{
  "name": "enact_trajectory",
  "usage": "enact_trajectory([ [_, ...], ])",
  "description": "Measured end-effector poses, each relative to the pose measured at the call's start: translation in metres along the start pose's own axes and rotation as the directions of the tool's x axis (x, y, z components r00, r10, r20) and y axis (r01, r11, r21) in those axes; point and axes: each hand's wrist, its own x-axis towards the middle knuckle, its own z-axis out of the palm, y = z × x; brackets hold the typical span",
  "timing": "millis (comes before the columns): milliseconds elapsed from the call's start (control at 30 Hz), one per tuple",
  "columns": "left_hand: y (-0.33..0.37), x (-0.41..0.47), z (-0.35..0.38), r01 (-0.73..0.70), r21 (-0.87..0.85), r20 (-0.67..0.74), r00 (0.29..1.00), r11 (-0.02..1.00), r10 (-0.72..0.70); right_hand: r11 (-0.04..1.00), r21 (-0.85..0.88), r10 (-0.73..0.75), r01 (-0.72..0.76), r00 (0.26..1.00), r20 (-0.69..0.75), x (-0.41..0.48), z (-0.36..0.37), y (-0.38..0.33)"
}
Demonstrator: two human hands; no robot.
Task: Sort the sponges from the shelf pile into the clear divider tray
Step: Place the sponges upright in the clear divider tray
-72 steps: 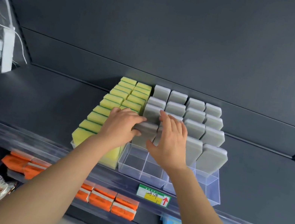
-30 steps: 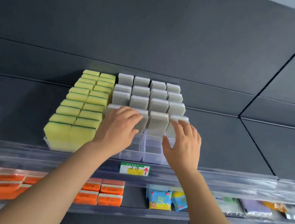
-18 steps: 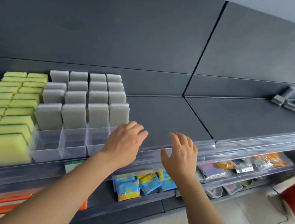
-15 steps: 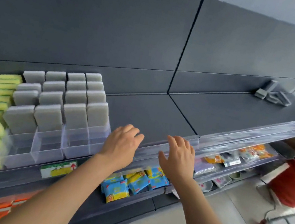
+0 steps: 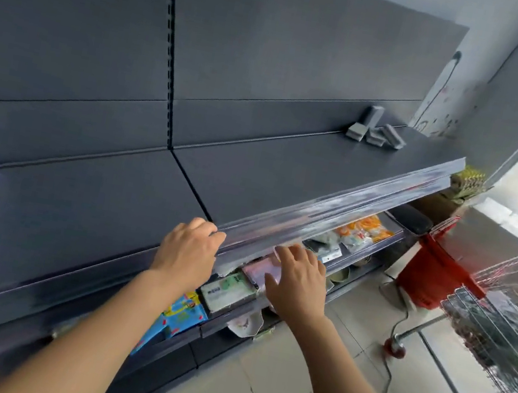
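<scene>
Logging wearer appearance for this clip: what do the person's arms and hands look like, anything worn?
Both arms are bare up to the frame edge, no sleeves in view. The left hand and right hand wear no gloves; no rings, watch or bands are visible on fingers or wrists.

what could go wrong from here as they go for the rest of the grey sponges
1. The loose grey sponges lie far right at the back of the shelf; one leans on the wall and could topple if bumped.
2. Both hands, left and right, are empty and far off, so it's a long reach.
3. The shopping cart crowds the aisle.
</scene>
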Motion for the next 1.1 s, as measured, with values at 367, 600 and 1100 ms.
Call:
enact_trajectory([
  [367, 0.071, 0.139, 0.035, -0.108, -0.045, -0.009, 0.994, 0.993, 0.107, 0.989, 0.016, 0.148, -0.148, 0.989, -0.011, 0.081, 0.001, 0.119],
  [600, 0.098, 0.266, 0.061, -0.139, -0.102, -0.023, 0.990, 0.985, 0.137, 0.985, -0.008, 0.174, -0.175, 0.983, -0.057, 0.183, -0.006, 0.190],
  [1100, 0.167, 0.498, 0.107, -0.182, -0.127, -0.002, 0.983, 0.975, 0.183, 0.970, 0.035, 0.241, -0.239, 0.966, -0.091, 0.383, -0.010, 0.337],
])
